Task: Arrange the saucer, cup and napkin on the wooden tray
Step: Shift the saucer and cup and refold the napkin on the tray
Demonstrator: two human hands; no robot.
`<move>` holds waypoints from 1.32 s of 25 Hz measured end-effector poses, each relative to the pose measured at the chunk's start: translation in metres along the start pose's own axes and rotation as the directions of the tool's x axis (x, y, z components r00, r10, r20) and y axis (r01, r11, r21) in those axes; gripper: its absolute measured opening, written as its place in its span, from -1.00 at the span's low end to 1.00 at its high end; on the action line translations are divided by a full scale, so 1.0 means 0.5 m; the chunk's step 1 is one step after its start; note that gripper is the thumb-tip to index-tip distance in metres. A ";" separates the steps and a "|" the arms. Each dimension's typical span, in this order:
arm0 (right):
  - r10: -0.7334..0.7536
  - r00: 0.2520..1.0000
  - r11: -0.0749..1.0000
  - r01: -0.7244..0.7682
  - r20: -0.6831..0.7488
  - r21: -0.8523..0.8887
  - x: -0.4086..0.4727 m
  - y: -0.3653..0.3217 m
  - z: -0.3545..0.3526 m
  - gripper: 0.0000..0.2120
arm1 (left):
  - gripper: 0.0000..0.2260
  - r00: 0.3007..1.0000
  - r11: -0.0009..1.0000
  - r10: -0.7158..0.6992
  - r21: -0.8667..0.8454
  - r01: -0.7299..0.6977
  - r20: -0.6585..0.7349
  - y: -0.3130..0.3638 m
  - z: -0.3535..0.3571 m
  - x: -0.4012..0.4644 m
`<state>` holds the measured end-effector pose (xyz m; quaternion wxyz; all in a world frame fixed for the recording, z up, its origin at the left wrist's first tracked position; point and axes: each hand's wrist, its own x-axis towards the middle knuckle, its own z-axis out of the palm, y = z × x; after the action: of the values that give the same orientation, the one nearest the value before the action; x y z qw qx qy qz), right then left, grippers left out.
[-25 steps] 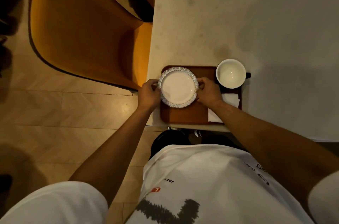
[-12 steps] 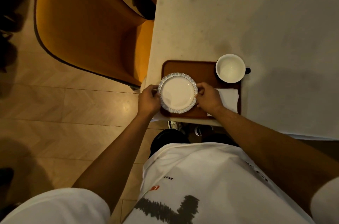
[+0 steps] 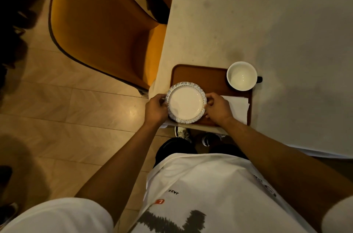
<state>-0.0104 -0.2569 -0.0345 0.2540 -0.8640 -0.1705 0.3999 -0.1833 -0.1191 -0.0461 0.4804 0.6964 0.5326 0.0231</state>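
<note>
Two hands, left hand (image 3: 155, 107) and right hand (image 3: 217, 107), pinch the white scallop-rimmed saucer (image 3: 186, 102) over the brown wooden tray's (image 3: 200, 78) near-left corner. Saucer placement in progress; next probably the white ceramic cup (image 3: 241, 76).

The white shirt (image 3: 210, 185) bears one readable word — "JAZZ", upside down.

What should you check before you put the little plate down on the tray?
1. Both hands hold the saucer: left hand and right hand grip opposite edges. Ok.
2. Saucer is level: looks flat. Ok.
3. Saucer is fully over the tray: its near-left edge overhangs the tray's corner. Not ok.
4. Cup is clear of the saucer: stands apart at the far right corner. Ok.
5. Napkin lies flat: partly hidden by the right hand. Cannot tell.
</note>
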 end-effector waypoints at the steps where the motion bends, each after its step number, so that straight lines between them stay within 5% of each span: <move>1: 0.000 1.000 1.000 0.000 0.002 0.005 -0.001 0.000 -0.001 -0.71 | -0.70 1.000 1.000 -0.002 -0.001 0.002 -0.002 0.001 0.001 -0.001; 24: 0.005 0.999 1.000 -0.006 0.051 0.024 -0.013 0.008 0.000 -0.68 | -0.72 0.998 0.997 -0.062 -0.037 0.063 0.021 0.009 0.001 -0.016; 30: -0.045 0.991 0.995 0.056 0.126 -0.083 -0.026 -0.006 -0.032 -0.48 | -0.50 0.949 0.959 -0.269 -0.050 0.280 0.164 0.028 -0.014 0.023; 33: -0.192 0.981 0.973 0.186 -0.026 -0.139 -0.050 0.001 -0.074 -0.69 | -0.55 0.979 0.973 -0.204 0.107 0.204 -0.016 0.076 0.003 0.024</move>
<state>0.0029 -0.2811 0.0005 0.2346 -0.8669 -0.2739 0.3442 -0.1504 -0.1098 -0.0263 0.4405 0.6631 0.6028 -0.0536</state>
